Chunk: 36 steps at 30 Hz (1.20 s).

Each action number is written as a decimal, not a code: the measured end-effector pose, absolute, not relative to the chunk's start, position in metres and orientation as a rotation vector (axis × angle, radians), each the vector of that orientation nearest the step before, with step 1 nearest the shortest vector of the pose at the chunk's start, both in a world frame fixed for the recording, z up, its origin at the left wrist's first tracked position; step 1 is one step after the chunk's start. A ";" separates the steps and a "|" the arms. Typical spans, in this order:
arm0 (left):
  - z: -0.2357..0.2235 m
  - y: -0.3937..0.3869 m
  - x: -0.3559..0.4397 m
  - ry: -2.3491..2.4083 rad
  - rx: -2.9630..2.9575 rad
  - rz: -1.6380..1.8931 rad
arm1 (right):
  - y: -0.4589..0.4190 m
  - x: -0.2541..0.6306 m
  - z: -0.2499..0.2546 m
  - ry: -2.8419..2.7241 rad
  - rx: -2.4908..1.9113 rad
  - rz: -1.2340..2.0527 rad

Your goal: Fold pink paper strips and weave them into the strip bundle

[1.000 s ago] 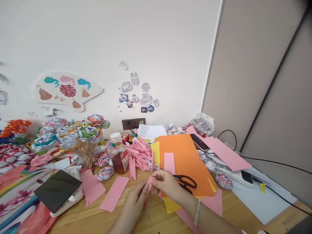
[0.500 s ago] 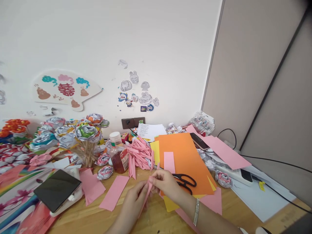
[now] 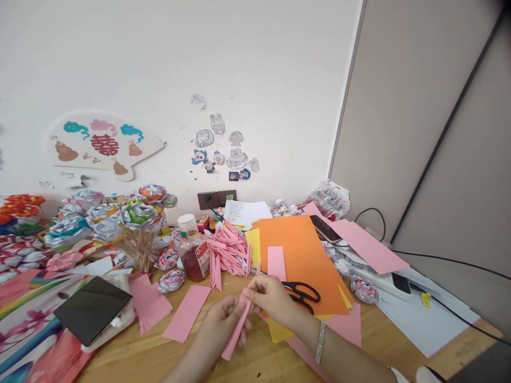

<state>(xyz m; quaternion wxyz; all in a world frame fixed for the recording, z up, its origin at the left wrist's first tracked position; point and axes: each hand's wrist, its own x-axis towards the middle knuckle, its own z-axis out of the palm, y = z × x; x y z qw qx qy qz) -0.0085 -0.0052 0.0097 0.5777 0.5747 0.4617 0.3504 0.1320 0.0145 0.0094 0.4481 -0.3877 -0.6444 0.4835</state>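
A narrow folded strip of pink paper (image 3: 235, 335) slants between my hands above the wooden table. My left hand (image 3: 223, 319) pinches it along its side, thumb on top. At its upper end, the thumb and fingers of my right hand (image 3: 268, 296) are closed on it; a bracelet circles that wrist. Just right of my right hand lie black-handled scissors (image 3: 302, 295), on an orange sheet (image 3: 297, 239). A flat pink paper rectangle (image 3: 187, 314) rests left of my left hand. Behind my hands is a heap of folded pink strips (image 3: 227, 247).
A bottle of reddish contents (image 3: 192, 255) stands beside the heap. To the left are paper flowers (image 3: 139, 215) on sticks and a black tablet-like device (image 3: 92, 310). On the right lie a phone (image 3: 325, 229), a white power strip (image 3: 383, 284), cables and white sheets (image 3: 427, 324).
The pink strip has turned so that its long lower end now shows below my left hand. My left fingers have shifted and opened slightly around it; my right hand keeps its pinch.
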 end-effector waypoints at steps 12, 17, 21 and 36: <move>0.019 -0.004 -0.017 0.900 1.377 0.621 | 0.018 0.137 0.008 -1.584 -0.923 1.123; 0.021 -0.003 -0.019 0.952 1.403 0.588 | 0.020 0.140 0.012 -1.563 -0.930 1.083; 0.016 -0.001 -0.021 1.001 1.458 0.590 | 0.022 0.143 0.013 -1.554 -0.948 1.038; 0.020 0.002 -0.022 1.050 1.513 0.753 | 0.037 0.162 0.016 -1.225 -0.956 1.014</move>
